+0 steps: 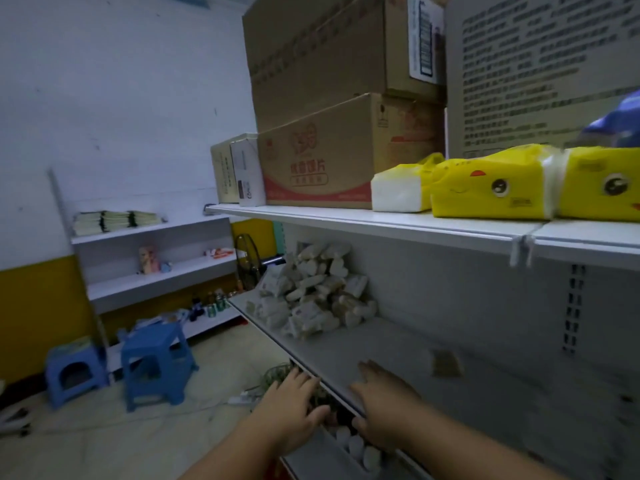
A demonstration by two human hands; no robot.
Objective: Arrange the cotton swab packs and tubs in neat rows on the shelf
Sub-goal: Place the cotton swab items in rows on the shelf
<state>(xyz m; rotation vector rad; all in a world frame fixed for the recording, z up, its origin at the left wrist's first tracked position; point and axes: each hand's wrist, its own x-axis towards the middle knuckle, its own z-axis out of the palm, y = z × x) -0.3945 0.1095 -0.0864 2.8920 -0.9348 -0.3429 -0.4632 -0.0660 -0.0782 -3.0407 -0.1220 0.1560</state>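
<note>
A loose heap of pale cotton swab packs and tubs (pixel 317 289) lies at the far left end of the grey middle shelf (pixel 391 344). My left hand (pixel 292 407) hovers off the shelf's front edge with its fingers spread and nothing in it. My right hand (pixel 384 400) lies flat on the shelf near its front lip, fingers apart, holding nothing. Both hands are well short of the heap. A few small white round tubs (pixel 360 446) show on the lower shelf below my hands.
The upper shelf (pixel 381 221) carries stacked cardboard boxes (pixel 322 98) and yellow tissue packs (pixel 491 183). A small tan label (pixel 446 364) lies on the middle shelf to the right. Two blue stools (pixel 156 365) stand on the floor at left, beside another white shelf unit (pixel 156 261).
</note>
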